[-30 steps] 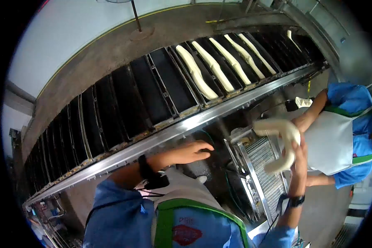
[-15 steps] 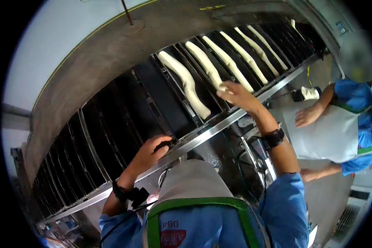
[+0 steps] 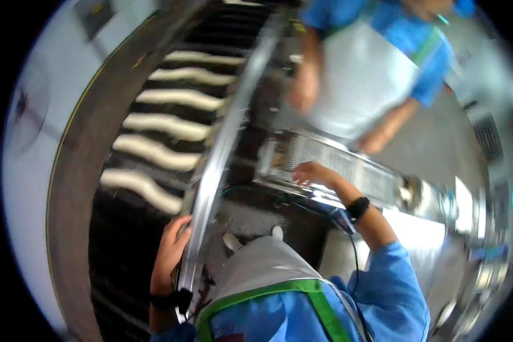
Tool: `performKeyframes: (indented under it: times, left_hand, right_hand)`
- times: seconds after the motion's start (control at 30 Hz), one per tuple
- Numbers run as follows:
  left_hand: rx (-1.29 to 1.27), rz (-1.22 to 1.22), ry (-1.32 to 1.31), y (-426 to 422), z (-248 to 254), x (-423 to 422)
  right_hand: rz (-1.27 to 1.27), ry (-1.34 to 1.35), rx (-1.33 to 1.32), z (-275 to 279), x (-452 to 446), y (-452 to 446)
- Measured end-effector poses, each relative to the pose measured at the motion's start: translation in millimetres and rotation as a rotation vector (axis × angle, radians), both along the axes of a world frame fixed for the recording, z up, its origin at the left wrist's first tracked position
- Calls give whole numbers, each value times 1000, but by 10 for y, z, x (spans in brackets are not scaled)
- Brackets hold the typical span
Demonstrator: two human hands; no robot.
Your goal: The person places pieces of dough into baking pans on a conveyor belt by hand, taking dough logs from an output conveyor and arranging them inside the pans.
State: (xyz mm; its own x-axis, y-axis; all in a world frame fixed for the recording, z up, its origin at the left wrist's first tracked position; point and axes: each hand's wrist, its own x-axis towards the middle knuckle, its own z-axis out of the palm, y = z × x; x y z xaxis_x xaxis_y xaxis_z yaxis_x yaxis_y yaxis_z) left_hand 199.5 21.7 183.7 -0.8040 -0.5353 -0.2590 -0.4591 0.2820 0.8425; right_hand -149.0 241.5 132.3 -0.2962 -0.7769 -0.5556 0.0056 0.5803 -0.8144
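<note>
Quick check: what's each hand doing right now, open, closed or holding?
Left hand: at the metal rail; whether it grips cannot be told.
Right hand: loosely open, nothing seen in it.

The person wears a blue short-sleeved cloth shirt under a whitish apron edged with broad green trim. A reddish marking shows low on the chest. Black bands circle the left wrist and right wrist; a thin black cable runs along the right sleeve. The shoes are whitish.
</note>
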Motion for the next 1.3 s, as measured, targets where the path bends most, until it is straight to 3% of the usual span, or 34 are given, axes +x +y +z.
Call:
performKeyframes:
  times: [0.2,0.33,0.4,0.43,0.47,0.5,0.57,0.63,0.67,0.7,0.73,0.77,0.8,0.83,0.93,0.97,1.0,1.07,1.1,1.17,1.2,1.27,1.3]
  left_hand:
    - [140,-155,-83,508,32,-604]
    - [163,-251,-166,802,81,-1107]
    - [174,-316,-153,931,120,-1295]
    - [140,-321,-145,976,99,-1341]
    - [142,-273,-171,1036,160,-1488]
    - [160,-327,-181,1116,197,-1553]
    - [146,-375,-181,1180,215,-1645]
    - [107,-308,-165,1220,223,-1716]
    - [85,-344,-171,1277,249,-1762]
    - [73,-410,-184,1307,250,-1784]
    - [62,-346,-185,1330,241,-1817]
    - [80,-357,-203,1336,207,-1837]
    - [105,-380,-222,1332,161,-1897]
    - [110,-345,-221,1322,80,-1951]
    - [94,-369,-119,1223,-63,-2053]
    - [101,-384,-122,1222,-40,-2113]
    - [105,-388,-126,1235,-5,-2125]
    - [-40,-411,-91,1121,-194,-2109]
    - [-44,-351,-91,1041,-214,-2140]
    - [-106,-221,-42,835,-248,-1936]
    - [-176,-129,1,753,-254,-1835]
    - [-767,188,-37,194,-722,-1426]
    - [-836,236,-374,-242,-822,-1179]
  right_hand:
    - [-196,57,294,-670,-400,1566]
    - [-355,204,554,-530,-583,2428]
    - [-226,775,506,-1114,-850,3066]
    - [-374,748,629,-788,-844,3149]
    - [-490,903,493,-1161,-1050,3530]
    - [-521,982,630,-984,-1042,3640]
    - [-587,878,620,-770,-1262,3772]
    - [-423,1198,496,-979,-1492,4060]
    - [-410,1050,580,-1202,-1727,4259]
    - [-206,1280,522,-1578,-1797,4625]
    - [-400,1034,559,-1376,-1834,4422]
    - [-396,1197,585,-1467,-1849,4429]
    - [-427,993,717,-931,-1784,4033]
    - [-451,966,747,-1144,-1929,4177]
    - [-313,1276,728,-1246,-2031,4288]
    - [-236,1450,548,-1534,-2159,4570]
    - [-226,1287,696,-1350,-2161,4467]
    - [-132,1261,750,-1487,-2325,4678]
    - [-31,1347,769,-1383,-2365,4538]
    - [96,1210,1007,-1415,-2338,4588]
    - [84,1198,946,-1309,-2321,4519]
    - [74,1194,923,-1296,-2378,4440]
    - [68,1202,962,-1405,-2432,4483]
